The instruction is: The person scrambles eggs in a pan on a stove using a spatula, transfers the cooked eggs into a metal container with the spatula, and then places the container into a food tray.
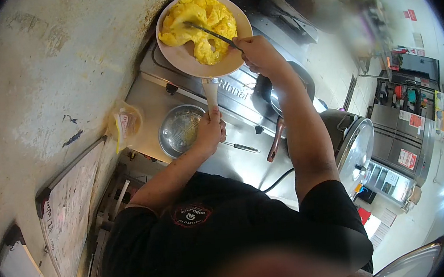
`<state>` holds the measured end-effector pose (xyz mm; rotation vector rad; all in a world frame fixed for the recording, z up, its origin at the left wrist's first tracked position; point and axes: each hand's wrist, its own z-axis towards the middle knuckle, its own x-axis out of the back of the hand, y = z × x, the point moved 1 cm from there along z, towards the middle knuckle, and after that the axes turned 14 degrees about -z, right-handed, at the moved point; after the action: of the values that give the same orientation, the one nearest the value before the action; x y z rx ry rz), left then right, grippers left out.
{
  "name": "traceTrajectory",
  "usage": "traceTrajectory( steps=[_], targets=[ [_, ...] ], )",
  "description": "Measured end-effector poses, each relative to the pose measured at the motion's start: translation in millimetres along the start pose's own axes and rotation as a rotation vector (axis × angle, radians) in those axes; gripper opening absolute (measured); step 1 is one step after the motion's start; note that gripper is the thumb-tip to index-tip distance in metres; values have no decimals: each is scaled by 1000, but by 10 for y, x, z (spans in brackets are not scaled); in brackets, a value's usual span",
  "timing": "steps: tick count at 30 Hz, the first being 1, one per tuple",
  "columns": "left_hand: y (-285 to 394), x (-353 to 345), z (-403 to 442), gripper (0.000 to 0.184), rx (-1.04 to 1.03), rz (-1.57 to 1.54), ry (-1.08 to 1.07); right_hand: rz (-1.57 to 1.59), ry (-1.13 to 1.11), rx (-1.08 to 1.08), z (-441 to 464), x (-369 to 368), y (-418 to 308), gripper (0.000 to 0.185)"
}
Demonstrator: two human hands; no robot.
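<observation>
My left hand (211, 130) is wrapped round the pale handle (211, 92) of a light-coloured frying pan (172, 60). Soft yellow scrambled egg (210, 17) fills most of the pan, with a bare patch near its lower middle. In my right hand (261, 54), at the pan's right rim, is a slim dark cooking utensil (214, 34). Its tip rests in the egg, so its exact shape is partly hidden. Just below the pan and beside my left hand sits a round metal strainer (170, 132) on the steel counter.
The pan is over a gas stove (174, 81). Right of it stand a dark saucepan with a brown handle (276, 139) and a large lidded pot (355, 147). A plastic container (128, 123) stands by the stained wall (66, 73); a wok (294, 3) is at the back.
</observation>
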<state>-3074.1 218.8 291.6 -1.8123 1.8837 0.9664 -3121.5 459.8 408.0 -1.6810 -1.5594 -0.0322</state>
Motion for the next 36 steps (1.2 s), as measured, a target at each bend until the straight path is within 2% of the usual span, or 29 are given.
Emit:
traceTrajectory(
  steps=[2,4,5,7,8,10,14,16,17,19,20,22,27,29,32,33,34,36],
  targets=[
    [2,-4,3,37,4,-2,2,-36,21,14,156,-17,29,37],
    [-21,15,25,38,5,-5,0,-486,360,166,406,-134,99,34],
    [-17,12,16,38,4,-3,1,-484,361,166,578,-221,181,34],
    [7,-9,-5,38,16,4,11,-804,431,286,842,-361,268,31],
    [11,-12,-9,38,12,6,8,-802,435,289,704,-333,133,31],
    [16,1,-6,37,13,8,-6,-1008,401,283,104,-216,-330,22],
    [-17,36,20,36,27,-10,-10,-1086,545,312,-436,-161,-524,22],
    [-15,33,14,37,6,-17,-28,-1004,674,432,-435,-264,-480,22],
    [-12,32,17,37,11,-21,-27,-1009,670,429,-370,-367,-436,22],
    [-12,31,16,36,9,-28,-15,-1037,479,494,-120,-639,-248,22],
    [-16,22,5,36,16,-30,-14,-1039,475,488,33,-717,-84,22],
    [-6,6,-11,37,-9,-20,18,-1119,313,474,287,-837,163,22],
    [0,14,-27,38,-12,-32,2,-1123,283,423,-265,-203,-301,23],
    [8,11,-17,37,-4,-48,-1,-1107,479,354,-289,-27,-403,22],
    [20,20,-15,37,12,-42,-7,-1160,488,299,263,43,-350,22],
    [8,36,5,36,21,-47,-6,-1236,447,408,510,-19,-193,22],
    [-1,37,16,36,30,-51,-4,-1241,451,416,597,-86,-80,22],
    [14,-4,-7,35,17,-38,11,-1216,280,452,579,-247,-73,21]
  ],
)
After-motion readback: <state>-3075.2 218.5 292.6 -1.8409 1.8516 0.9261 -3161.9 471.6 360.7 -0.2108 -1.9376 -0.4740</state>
